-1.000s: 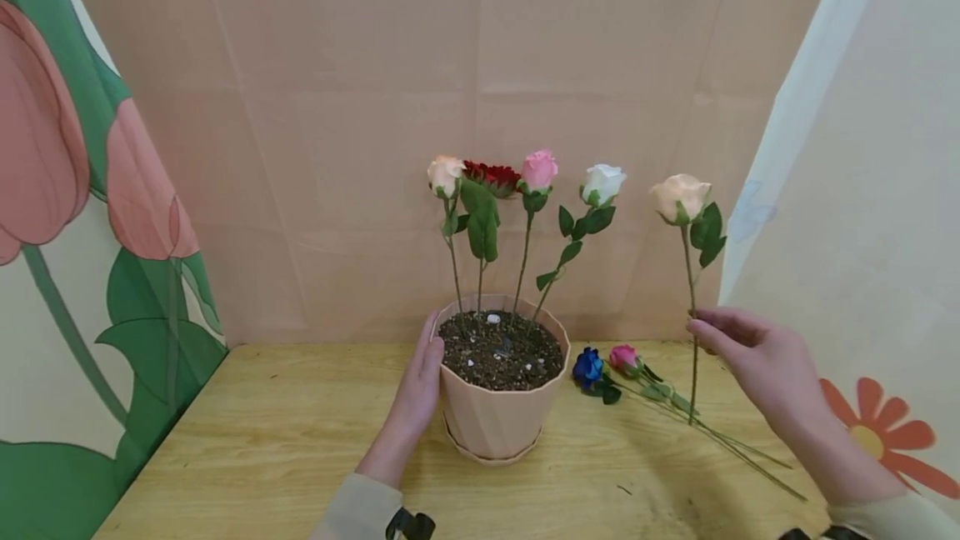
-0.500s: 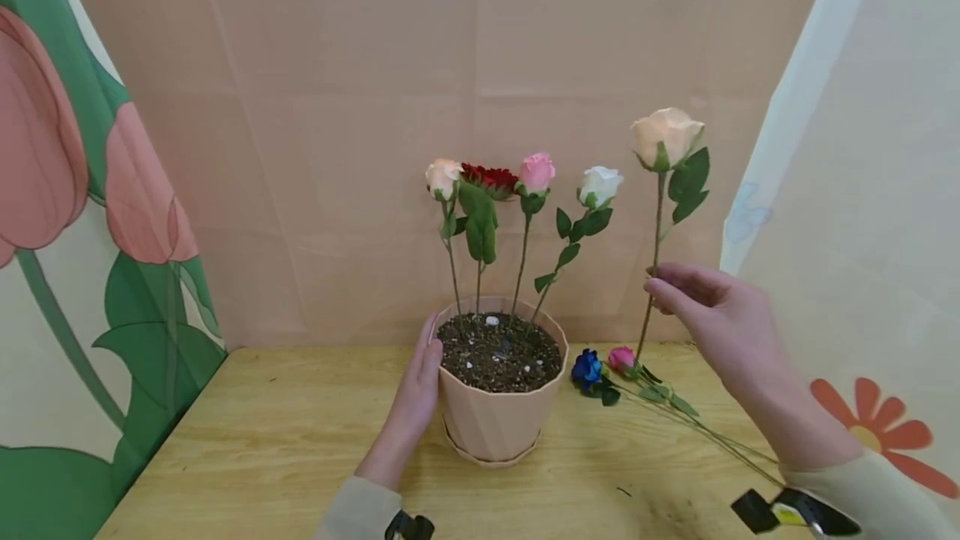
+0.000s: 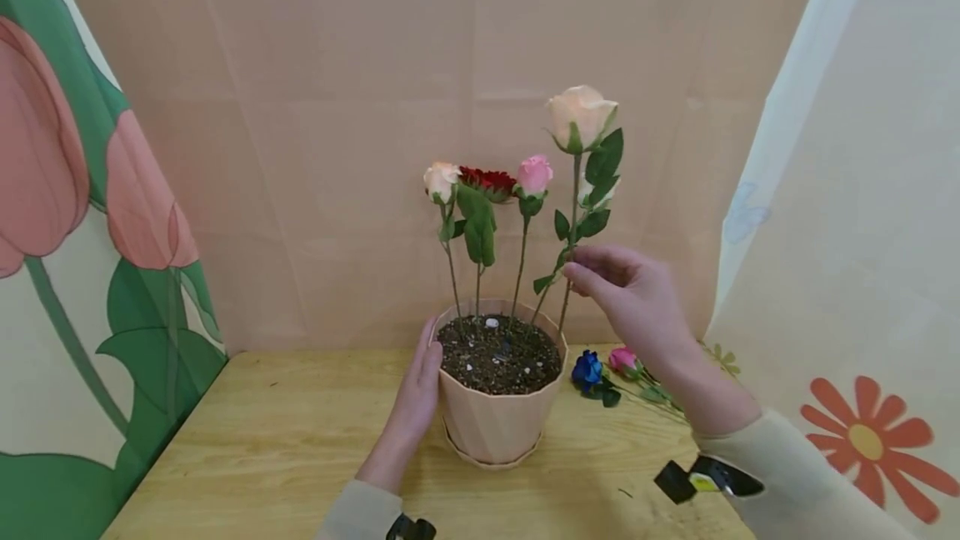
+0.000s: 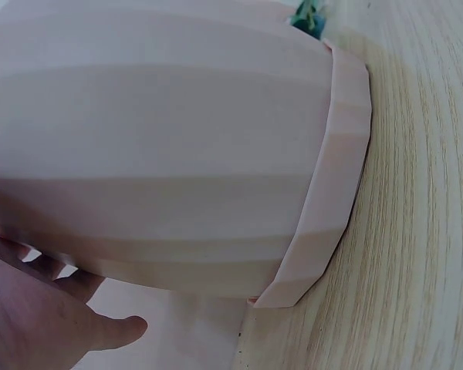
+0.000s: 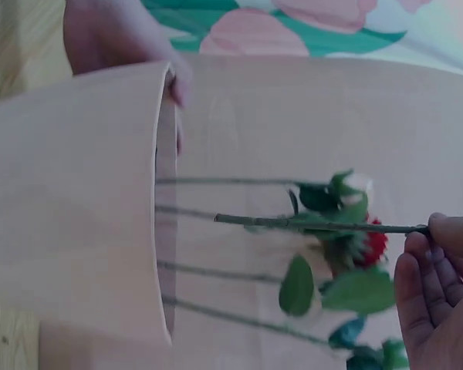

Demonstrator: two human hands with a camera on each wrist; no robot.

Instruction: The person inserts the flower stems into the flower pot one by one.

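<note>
A peach rose (image 3: 582,117) stands nearly upright above the right side of the flower pot (image 3: 498,415), its stem pinched between thumb and fingertips of my right hand (image 3: 637,294). In the right wrist view the stem's cut end (image 5: 220,219) is in the air, apart from the pot's rim. My left hand (image 3: 420,382) rests against the pot's left side, fingers fairly straight; in the left wrist view its thumb (image 4: 119,331) sticks out. From the dark soil (image 3: 498,357) rise a pale peach rose (image 3: 441,182), a red flower (image 3: 491,182), a pink rose (image 3: 535,175) and a partly hidden white rose (image 3: 588,190).
Right of the pot, a blue rose (image 3: 587,369) and a bright pink rose (image 3: 622,359) lie on the wooden table (image 3: 300,440), their stems partly behind my right arm. A plain backdrop (image 3: 337,148) stands behind, with printed flower panels at both sides.
My right hand has carried the peach rose up and leftward, from over the lying roses to above the pot's right edge. My left hand stays against the pot.
</note>
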